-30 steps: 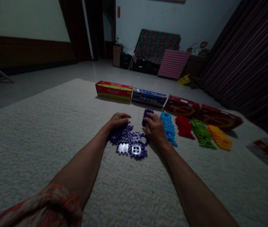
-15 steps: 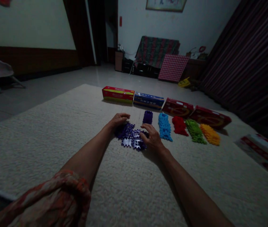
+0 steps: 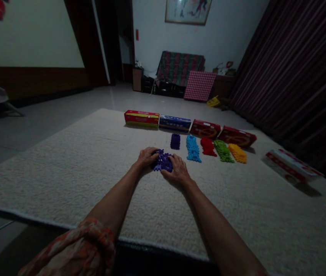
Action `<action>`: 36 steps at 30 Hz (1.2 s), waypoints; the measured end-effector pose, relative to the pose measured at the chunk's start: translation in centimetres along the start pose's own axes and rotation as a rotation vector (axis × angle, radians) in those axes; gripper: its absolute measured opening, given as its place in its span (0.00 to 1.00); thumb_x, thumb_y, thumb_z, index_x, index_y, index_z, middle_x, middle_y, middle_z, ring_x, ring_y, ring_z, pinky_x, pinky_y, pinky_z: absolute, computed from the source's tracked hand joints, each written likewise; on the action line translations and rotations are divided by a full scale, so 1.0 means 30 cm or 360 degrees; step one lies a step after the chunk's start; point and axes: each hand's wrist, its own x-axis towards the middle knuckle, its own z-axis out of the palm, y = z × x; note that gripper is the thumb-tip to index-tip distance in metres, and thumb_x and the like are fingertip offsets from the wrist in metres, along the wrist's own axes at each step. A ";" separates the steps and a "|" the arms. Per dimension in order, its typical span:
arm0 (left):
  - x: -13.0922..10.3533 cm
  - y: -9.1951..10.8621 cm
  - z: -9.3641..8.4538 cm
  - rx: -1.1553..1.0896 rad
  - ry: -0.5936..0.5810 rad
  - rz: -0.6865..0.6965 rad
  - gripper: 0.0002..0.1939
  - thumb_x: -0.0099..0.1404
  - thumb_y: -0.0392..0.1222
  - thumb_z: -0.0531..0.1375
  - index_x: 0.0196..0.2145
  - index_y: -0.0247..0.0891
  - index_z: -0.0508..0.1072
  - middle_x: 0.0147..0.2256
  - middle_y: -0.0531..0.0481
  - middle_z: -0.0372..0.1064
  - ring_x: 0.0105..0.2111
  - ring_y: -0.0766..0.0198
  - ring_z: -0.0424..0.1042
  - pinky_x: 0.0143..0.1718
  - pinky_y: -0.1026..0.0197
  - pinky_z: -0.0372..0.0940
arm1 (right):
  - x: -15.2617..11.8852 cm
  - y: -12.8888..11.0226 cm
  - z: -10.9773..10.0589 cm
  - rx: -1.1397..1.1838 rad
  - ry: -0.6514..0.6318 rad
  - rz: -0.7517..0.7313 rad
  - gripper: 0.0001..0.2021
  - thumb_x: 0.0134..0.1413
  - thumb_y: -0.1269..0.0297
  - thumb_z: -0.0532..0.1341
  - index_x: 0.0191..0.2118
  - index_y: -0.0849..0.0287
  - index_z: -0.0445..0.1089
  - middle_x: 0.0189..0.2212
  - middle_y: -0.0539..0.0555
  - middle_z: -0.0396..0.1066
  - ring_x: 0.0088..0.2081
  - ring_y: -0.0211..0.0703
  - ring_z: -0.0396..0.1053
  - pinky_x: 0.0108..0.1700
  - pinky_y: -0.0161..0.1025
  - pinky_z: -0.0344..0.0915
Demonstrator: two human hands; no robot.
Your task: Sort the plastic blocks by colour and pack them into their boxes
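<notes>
A small heap of purple interlocking plastic tiles (image 3: 166, 162) lies on the cream textured cover, between my two hands. My left hand (image 3: 146, 156) is closed against the heap's left side, its thumb over the tiles. From the right, my right hand (image 3: 177, 168) grips the other side with bent fingers; part of the heap is hidden under both hands. Beyond it lies a neat purple tile stack (image 3: 175, 141). To its right run rows of light blue tiles (image 3: 193, 148), red tiles (image 3: 208, 146), green tiles (image 3: 223, 151) and yellow-orange tiles (image 3: 237, 153).
Behind the tiles stand a red-and-yellow box (image 3: 141, 120), a blue box (image 3: 174, 124) and two dark red boxes, one nearer the middle (image 3: 205, 129) and one farther right (image 3: 237, 137). A red-and-white box (image 3: 292, 166) sits at the right. The cover's front edge (image 3: 163, 245) shows below my arms.
My hands have drawn together, squeezing the spread purple tiles into a tighter heap. The camera view has shifted, showing the cover's front edge and more of the right-hand box.
</notes>
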 end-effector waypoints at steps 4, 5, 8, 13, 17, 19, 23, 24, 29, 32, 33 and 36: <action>-0.009 0.007 0.002 0.0190 -0.0071 0.0000 0.19 0.67 0.41 0.57 0.54 0.43 0.76 0.58 0.46 0.71 0.59 0.56 0.67 0.63 0.53 0.57 | 0.002 -0.023 -0.021 -0.0097 -0.0107 0.0052 0.36 0.51 0.49 0.65 0.63 0.64 0.63 0.65 0.70 0.57 0.66 0.63 0.54 0.66 0.58 0.51; -0.010 0.007 0.002 0.0228 -0.0079 0.0011 0.19 0.68 0.41 0.57 0.55 0.42 0.76 0.58 0.46 0.71 0.60 0.56 0.66 0.62 0.53 0.57 | 0.004 -0.027 -0.028 -0.0106 -0.0129 0.0061 0.37 0.52 0.49 0.65 0.63 0.65 0.63 0.66 0.70 0.57 0.66 0.62 0.53 0.66 0.57 0.50; -0.011 0.005 0.008 0.0278 -0.0056 0.0053 0.19 0.69 0.42 0.56 0.55 0.41 0.76 0.58 0.45 0.71 0.60 0.54 0.66 0.62 0.52 0.58 | 0.008 -0.034 -0.042 -0.0119 -0.0155 0.0072 0.37 0.52 0.49 0.65 0.63 0.66 0.64 0.66 0.70 0.57 0.67 0.61 0.53 0.67 0.56 0.50; -0.016 -0.003 0.019 0.0290 -0.0009 0.0079 0.18 0.69 0.42 0.56 0.54 0.43 0.76 0.57 0.46 0.72 0.59 0.52 0.67 0.60 0.48 0.59 | 0.007 -0.030 -0.042 -0.0104 -0.0143 0.0068 0.36 0.52 0.50 0.65 0.63 0.64 0.64 0.66 0.69 0.57 0.67 0.60 0.54 0.66 0.57 0.51; -0.016 -0.008 0.020 0.0285 -0.0018 0.0102 0.18 0.69 0.43 0.56 0.53 0.42 0.76 0.56 0.45 0.72 0.59 0.52 0.67 0.60 0.48 0.59 | 0.003 -0.024 -0.037 -0.0063 -0.0118 0.0051 0.35 0.51 0.51 0.66 0.62 0.63 0.64 0.66 0.69 0.57 0.67 0.60 0.53 0.67 0.58 0.51; -0.015 -0.011 0.019 0.0270 -0.0023 0.0114 0.18 0.68 0.43 0.56 0.53 0.41 0.77 0.56 0.44 0.72 0.58 0.52 0.67 0.60 0.49 0.59 | 0.002 -0.023 -0.038 -0.0049 -0.0123 0.0045 0.35 0.51 0.51 0.66 0.62 0.63 0.64 0.66 0.69 0.57 0.68 0.60 0.52 0.67 0.59 0.50; -0.013 -0.015 0.015 0.0234 -0.0018 0.0130 0.18 0.68 0.42 0.57 0.52 0.41 0.77 0.55 0.44 0.73 0.58 0.52 0.68 0.60 0.49 0.60 | 0.003 -0.026 -0.042 -0.0036 -0.0155 0.0046 0.37 0.50 0.52 0.67 0.63 0.65 0.63 0.67 0.71 0.55 0.68 0.62 0.51 0.67 0.60 0.50; -0.012 -0.016 0.015 0.0226 -0.0019 0.0134 0.18 0.67 0.42 0.57 0.52 0.41 0.77 0.55 0.44 0.73 0.57 0.52 0.68 0.60 0.48 0.60 | 0.002 -0.027 -0.042 -0.0034 -0.0156 0.0052 0.38 0.50 0.52 0.67 0.64 0.66 0.62 0.67 0.71 0.54 0.68 0.63 0.51 0.67 0.61 0.50; -0.008 -0.020 0.019 0.0142 -0.0027 0.0154 0.17 0.65 0.40 0.59 0.51 0.42 0.78 0.55 0.45 0.73 0.57 0.53 0.69 0.61 0.49 0.61 | -0.001 -0.030 -0.051 0.0029 -0.0136 0.0004 0.39 0.50 0.51 0.66 0.64 0.66 0.62 0.67 0.71 0.55 0.68 0.61 0.51 0.67 0.59 0.49; -0.004 -0.019 0.021 0.0064 -0.0035 0.0178 0.18 0.64 0.39 0.60 0.51 0.42 0.78 0.54 0.45 0.74 0.57 0.54 0.70 0.61 0.49 0.61 | 0.001 -0.024 -0.056 0.0125 -0.0107 -0.0026 0.39 0.49 0.52 0.67 0.65 0.63 0.61 0.67 0.70 0.55 0.69 0.60 0.51 0.68 0.59 0.50; -0.002 -0.019 0.022 0.0037 -0.0042 0.0191 0.18 0.63 0.38 0.60 0.50 0.42 0.78 0.54 0.45 0.74 0.56 0.53 0.71 0.61 0.49 0.61 | 0.003 -0.021 -0.056 0.0162 -0.0090 -0.0032 0.39 0.49 0.52 0.67 0.65 0.62 0.61 0.68 0.69 0.54 0.69 0.60 0.51 0.67 0.60 0.51; 0.000 -0.015 0.023 -0.0042 -0.0042 0.0233 0.18 0.63 0.37 0.60 0.50 0.41 0.78 0.52 0.43 0.75 0.54 0.53 0.72 0.60 0.50 0.63 | 0.010 -0.004 -0.048 0.0253 -0.0024 -0.0052 0.39 0.48 0.53 0.68 0.65 0.61 0.60 0.69 0.69 0.52 0.69 0.61 0.51 0.67 0.60 0.52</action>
